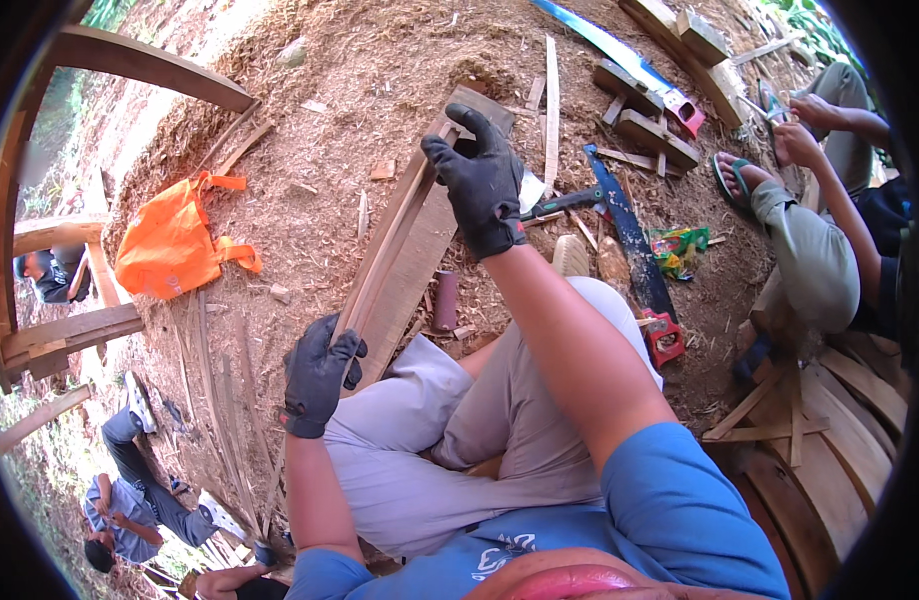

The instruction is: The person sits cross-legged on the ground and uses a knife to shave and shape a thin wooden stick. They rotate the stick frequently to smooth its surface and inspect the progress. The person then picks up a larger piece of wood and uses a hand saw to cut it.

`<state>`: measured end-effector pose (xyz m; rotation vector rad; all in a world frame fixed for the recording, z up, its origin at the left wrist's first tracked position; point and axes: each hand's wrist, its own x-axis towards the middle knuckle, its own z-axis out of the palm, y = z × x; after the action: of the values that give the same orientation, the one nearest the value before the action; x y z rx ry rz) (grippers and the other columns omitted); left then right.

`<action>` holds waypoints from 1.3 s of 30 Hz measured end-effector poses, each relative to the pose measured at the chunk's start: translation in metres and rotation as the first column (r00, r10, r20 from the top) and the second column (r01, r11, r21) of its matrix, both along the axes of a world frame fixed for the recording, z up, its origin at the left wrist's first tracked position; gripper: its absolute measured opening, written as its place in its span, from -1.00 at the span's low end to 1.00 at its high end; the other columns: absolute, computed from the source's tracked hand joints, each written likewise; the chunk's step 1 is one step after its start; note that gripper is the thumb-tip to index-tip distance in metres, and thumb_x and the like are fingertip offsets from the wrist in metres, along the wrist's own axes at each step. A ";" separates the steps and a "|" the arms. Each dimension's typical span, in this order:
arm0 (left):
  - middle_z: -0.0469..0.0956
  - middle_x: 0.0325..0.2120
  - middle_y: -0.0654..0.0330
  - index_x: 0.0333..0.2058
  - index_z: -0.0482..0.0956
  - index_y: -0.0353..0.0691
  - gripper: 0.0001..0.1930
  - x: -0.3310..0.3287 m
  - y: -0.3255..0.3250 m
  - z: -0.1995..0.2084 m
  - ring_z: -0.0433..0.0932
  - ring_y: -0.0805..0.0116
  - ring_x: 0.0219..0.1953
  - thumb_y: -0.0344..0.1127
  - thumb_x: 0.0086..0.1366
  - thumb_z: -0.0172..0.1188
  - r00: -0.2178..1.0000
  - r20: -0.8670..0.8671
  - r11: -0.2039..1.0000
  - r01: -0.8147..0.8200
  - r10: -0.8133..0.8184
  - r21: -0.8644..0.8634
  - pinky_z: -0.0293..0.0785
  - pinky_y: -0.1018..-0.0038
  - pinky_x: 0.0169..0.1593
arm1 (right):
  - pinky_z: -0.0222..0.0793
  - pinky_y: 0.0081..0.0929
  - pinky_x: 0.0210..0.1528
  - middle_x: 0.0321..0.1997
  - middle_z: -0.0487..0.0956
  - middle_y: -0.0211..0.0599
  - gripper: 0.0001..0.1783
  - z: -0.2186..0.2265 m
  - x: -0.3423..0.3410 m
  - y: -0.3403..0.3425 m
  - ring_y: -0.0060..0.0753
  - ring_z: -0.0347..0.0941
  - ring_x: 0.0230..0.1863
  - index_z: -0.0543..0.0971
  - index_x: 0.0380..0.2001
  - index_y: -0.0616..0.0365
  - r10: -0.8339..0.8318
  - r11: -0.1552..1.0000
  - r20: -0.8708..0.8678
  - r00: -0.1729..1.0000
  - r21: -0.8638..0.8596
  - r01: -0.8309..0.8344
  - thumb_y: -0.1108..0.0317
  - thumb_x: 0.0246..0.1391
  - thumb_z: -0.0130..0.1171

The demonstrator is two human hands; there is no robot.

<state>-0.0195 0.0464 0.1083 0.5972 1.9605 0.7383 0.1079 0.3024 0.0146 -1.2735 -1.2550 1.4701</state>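
Observation:
My left hand (318,380), in a black work glove, is closed around the near end of a long, narrow wooden strip (392,225) with a lengthwise groove. The strip slants away from me along a wider wooden plank (412,262). Over the far end is my right hand (483,190), also gloved. Its thumb and forefinger are spread apart, with the fingertips beside the strip; whether they touch it I cannot tell. Between plank and my bent leg, a dull red cylinder (446,302) stands on the ground. A green-and-black hammer (570,201) lies right of my right hand.
One handsaw (635,235) lies right of my knee, another (620,52) farther off near timber blocks (658,138). An orange bag (170,245) rests on shavings at left, near a wooden frame (75,325). A person (820,240) sits at right; another (130,515) is lower left.

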 end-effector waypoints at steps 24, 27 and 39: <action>0.57 -0.44 0.22 0.12 0.53 -0.38 -0.58 -0.019 -0.040 0.015 0.49 0.50 -0.58 -0.14 0.52 0.20 0.991 0.024 0.990 -0.134 0.133 0.037 0.42 0.53 -0.50 | 0.56 -0.42 -0.05 -0.11 0.64 -0.24 -0.51 0.026 -0.033 -0.026 -0.46 0.58 -0.12 0.56 0.03 0.24 0.147 0.981 -0.239 0.960 0.163 -0.110 0.35 0.10 0.55; 0.57 -0.44 0.22 0.11 0.53 -0.39 -0.60 -0.022 -0.042 0.012 0.49 0.50 -0.59 -0.16 0.52 0.20 0.992 0.030 0.991 -0.122 0.120 0.057 0.42 0.52 -0.50 | 0.56 -0.45 -0.08 -0.14 0.66 -0.28 -0.52 0.019 -0.036 -0.025 -0.52 0.58 -0.15 0.56 0.02 0.23 0.148 0.976 -0.247 0.958 0.191 -0.102 0.39 0.09 0.55; 0.56 -0.45 0.23 0.10 0.53 -0.40 -0.59 -0.025 -0.042 0.008 0.48 0.51 -0.60 -0.13 0.55 0.15 0.998 -0.002 0.997 -0.070 0.070 0.036 0.41 0.53 -0.51 | 0.59 -0.39 -0.17 -0.17 0.66 -0.26 -0.37 0.043 -0.027 -0.021 -0.40 0.63 -0.22 0.54 0.11 0.25 0.164 0.986 -0.009 0.986 0.028 -0.164 0.23 0.04 0.60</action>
<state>-0.0445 0.0049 0.1164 0.5532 1.9833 0.8180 0.0806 0.2810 0.0580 -1.1651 -1.3951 1.5678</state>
